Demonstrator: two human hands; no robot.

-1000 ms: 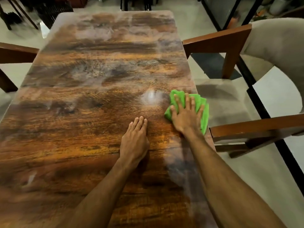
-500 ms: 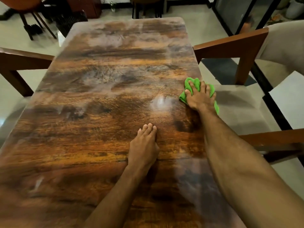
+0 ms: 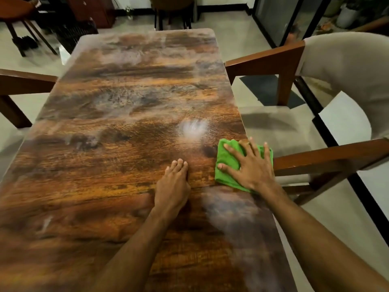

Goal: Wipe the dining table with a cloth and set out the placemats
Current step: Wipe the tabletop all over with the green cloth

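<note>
Midway through the wiping, by the look of it. Presses a green cloth (image 3: 226,158) flat against the desk (image 3: 105,165) with the right hand (image 3: 251,168), fingers straight and spread over the fabric rather than curled round it, right at the desk's right edge. Rests the left hand (image 3: 172,184) palm-down on the bare wood just beside the cloth, fingers straight and together, holding nothing. Shows hazy grey streaks across much of the far half, plus a bright white patch (image 3: 193,127) just beyond the cloth, smear or glare, hard to tell. Probably leaves plenty of surface to wipe. No placemats anywhere in view, so setting them out not yet begun. Flanked by a wooden-armed chair (image 3: 273,60) with pale upholstery close on the right, its near armrest just beside the cloth, and by another chair arm (image 3: 23,81) on the left. Likely to hamper reaching along both long edges. Beyond the far end, dark furniture, too blurred to name.
</note>
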